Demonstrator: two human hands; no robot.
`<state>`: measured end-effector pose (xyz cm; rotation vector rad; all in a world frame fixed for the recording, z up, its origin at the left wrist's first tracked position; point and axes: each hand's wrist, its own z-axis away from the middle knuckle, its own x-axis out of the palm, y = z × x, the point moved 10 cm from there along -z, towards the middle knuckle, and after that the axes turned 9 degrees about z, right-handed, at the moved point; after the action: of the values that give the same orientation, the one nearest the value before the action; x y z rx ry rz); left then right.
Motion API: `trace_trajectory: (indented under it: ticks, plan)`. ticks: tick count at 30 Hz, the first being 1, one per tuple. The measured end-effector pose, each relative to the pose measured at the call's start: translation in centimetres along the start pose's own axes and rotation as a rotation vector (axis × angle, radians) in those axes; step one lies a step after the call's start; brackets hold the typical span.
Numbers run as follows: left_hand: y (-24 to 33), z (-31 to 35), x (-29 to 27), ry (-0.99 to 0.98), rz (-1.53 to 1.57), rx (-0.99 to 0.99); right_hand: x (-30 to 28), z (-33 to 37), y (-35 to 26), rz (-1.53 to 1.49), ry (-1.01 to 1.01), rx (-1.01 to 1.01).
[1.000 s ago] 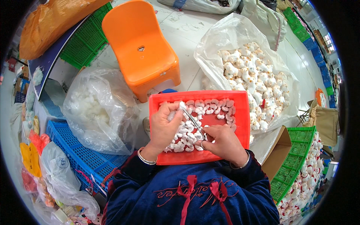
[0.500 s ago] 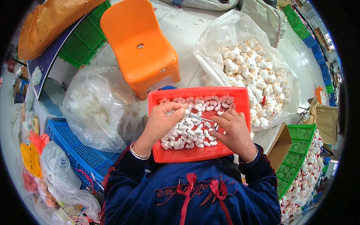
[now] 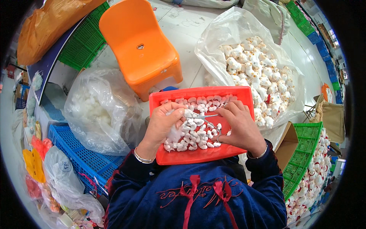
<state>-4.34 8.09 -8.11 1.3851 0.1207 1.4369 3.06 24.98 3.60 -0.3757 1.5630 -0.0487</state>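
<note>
On my lap sits a red tray (image 3: 244, 95) with many small white stuffed fabric pieces (image 3: 196, 135) in it. Above the tray, my left hand (image 3: 164, 121) pinches one small white piece (image 3: 188, 113) between thumb and fingertips. A tuft of white stuffing (image 3: 175, 133) shows below those fingers. With thumb and fingers in its handle rings, my right hand (image 3: 240, 124) holds silver scissor-like forceps (image 3: 206, 116), the handles spread apart. Their tip meets the piece in my left hand; whether it is inside the piece I cannot tell.
A clear bag of white stuffing (image 3: 101, 114) stands left, beside a blue crate (image 3: 82, 152). An orange chair (image 3: 145, 49) is ahead. Far right of it, a clear bag holds white plush parts (image 3: 263, 80). A green crate (image 3: 305, 145) and cardboard box (image 3: 286, 145) stand at right.
The forceps' handles have spread apart and my right hand has opened wider around them. A tuft of stuffing now shows under my left hand.
</note>
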Motion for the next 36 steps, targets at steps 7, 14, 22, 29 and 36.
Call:
trace_trajectory:
  ticks: [7,14,22,29,36]
  plan:
    - [0.9,0.3,0.3,0.048,-0.103,0.072,1.2,0.6,1.0,0.056,-0.122,0.011]
    - [1.6,0.6,1.8,-0.033,-0.513,0.227,0.9,0.7,0.3,0.012,-0.254,0.003]
    - [0.5,0.4,1.9,-0.051,-0.356,0.118,2.1,1.1,1.1,-0.135,-0.273,0.051]
    - [-1.2,-0.1,-0.6,0.07,-0.066,0.001,-0.5,0.8,1.4,0.005,-0.095,0.071]
    - [-2.2,0.0,-0.1,0.015,0.017,-0.106,0.5,0.6,0.5,0.104,-0.067,0.008]
